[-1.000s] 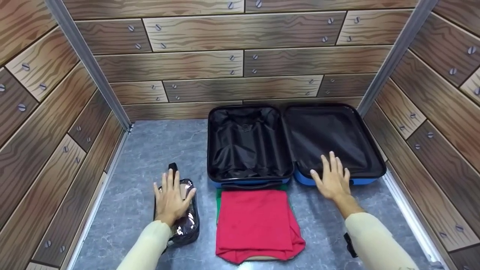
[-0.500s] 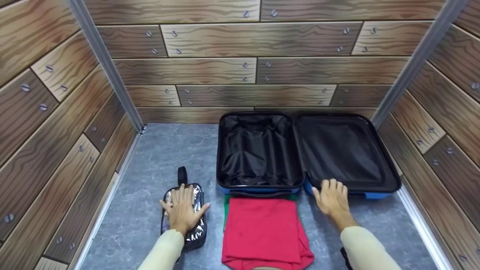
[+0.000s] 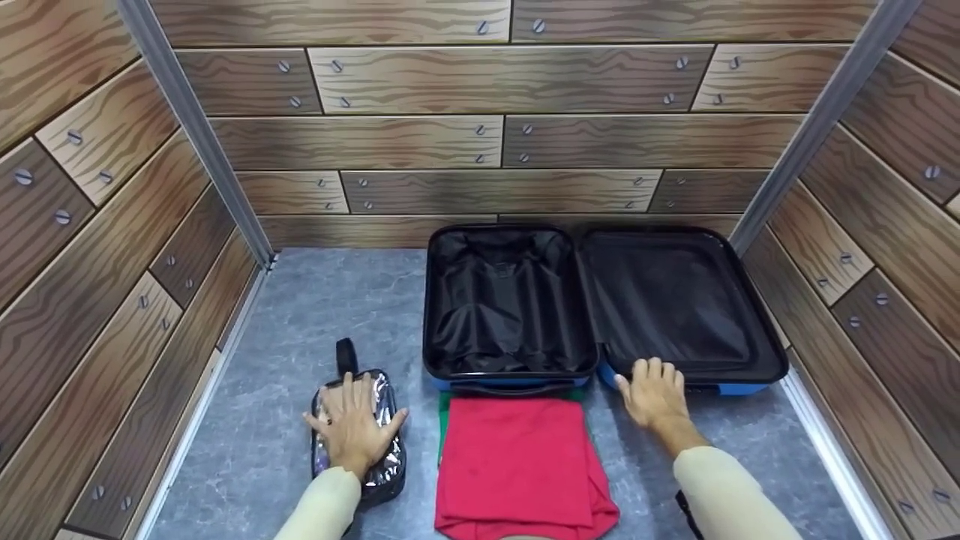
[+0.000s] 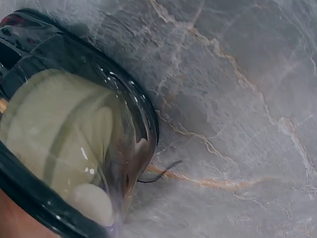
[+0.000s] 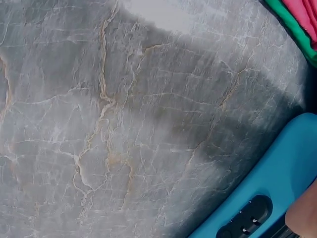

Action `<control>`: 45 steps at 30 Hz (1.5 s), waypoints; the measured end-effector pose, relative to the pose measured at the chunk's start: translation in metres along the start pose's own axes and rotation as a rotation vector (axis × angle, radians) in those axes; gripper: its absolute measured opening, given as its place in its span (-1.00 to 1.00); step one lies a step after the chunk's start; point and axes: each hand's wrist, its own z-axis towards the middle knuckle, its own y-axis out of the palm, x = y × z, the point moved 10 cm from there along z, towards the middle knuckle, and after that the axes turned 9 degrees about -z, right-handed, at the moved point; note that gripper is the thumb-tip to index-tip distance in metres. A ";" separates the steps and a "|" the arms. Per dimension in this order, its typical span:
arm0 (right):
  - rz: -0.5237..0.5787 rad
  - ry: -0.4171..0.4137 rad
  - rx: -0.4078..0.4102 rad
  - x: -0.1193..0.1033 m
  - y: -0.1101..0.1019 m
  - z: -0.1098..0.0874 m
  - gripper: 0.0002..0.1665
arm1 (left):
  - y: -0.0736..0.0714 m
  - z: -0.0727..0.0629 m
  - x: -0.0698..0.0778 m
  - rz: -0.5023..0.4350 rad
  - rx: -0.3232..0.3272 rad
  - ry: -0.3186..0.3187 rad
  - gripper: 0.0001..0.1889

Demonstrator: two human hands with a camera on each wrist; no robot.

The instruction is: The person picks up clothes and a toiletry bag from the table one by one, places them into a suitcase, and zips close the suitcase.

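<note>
My left hand [image 3: 352, 427] lies with spread, straight fingers on top of a clear toiletry bag [image 3: 386, 465] with black trim and a black loop strap. Pale items show through its clear wall in the left wrist view. At the front edge of the right half of an open blue suitcase [image 3: 739, 389] is my right hand [image 3: 656, 397], its fingers bent over the black rim and the thumb at the outer side. The right wrist view shows a bit of that hand against the blue shell, beside a black combination lock [image 5: 247, 218].
Folded red cloth [image 3: 517, 465] lies in front of the suitcase's left half, over a green cloth [image 3: 444, 416]. Black lining [image 3: 510, 300] covers that half. Wood-patterned walls [image 3: 420, 82] enclose the grey marbled floor [image 3: 337, 300] on three sides.
My left hand has come down onto the toiletry bag. The right hand has moved down from over the suitcase lid to its front rim. The head view has shifted slightly.
</note>
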 end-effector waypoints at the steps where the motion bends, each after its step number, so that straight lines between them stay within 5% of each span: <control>1: 0.004 0.000 -0.002 -0.001 -0.001 0.000 -0.54 | -0.001 -0.001 0.000 0.001 0.000 0.001 0.12; 6: 0.007 0.010 -0.011 0.000 -0.005 -0.001 -0.51 | -0.004 -0.004 0.013 0.025 -0.040 0.108 0.07; 8: 0.004 0.014 -0.036 0.002 -0.003 -0.001 -0.51 | -0.007 -0.010 0.014 0.029 -0.044 0.094 0.06; 10: 0.006 0.013 -0.084 0.002 -0.002 0.000 -0.50 | -0.012 -0.015 0.006 0.018 -0.032 -0.021 0.13; 14: 0.011 0.003 -0.162 -0.001 0.002 0.003 -0.49 | -0.016 -0.033 -0.024 -0.111 0.048 -0.382 0.33; 17: 0.022 -0.009 -0.170 -0.007 0.005 0.006 -0.46 | -0.013 -0.044 -0.041 -0.156 0.107 -0.517 0.37; 21: 0.047 -0.031 -0.168 -0.014 0.008 0.005 -0.43 | -0.013 -0.044 -0.047 -0.107 0.158 -0.489 0.33; 28: 0.054 -0.026 -0.174 -0.004 0.003 0.001 -0.42 | -0.006 -0.020 -0.025 -0.049 0.074 -0.245 0.28; 31: 0.051 -0.029 -0.167 0.001 0.000 0.004 -0.39 | -0.006 -0.013 -0.017 -0.041 0.068 -0.198 0.28; 35: 0.046 -0.023 -0.190 0.004 0.001 0.003 -0.38 | -0.005 -0.012 -0.020 -0.057 0.081 -0.232 0.24; 41: 0.049 -0.025 -0.176 0.004 0.000 0.006 -0.36 | -0.019 -0.010 -0.034 -0.097 0.241 -0.376 0.08; 45: 0.050 -0.022 -0.181 0.003 0.004 0.005 -0.35 | -0.021 -0.011 -0.037 -0.078 0.266 -0.405 0.10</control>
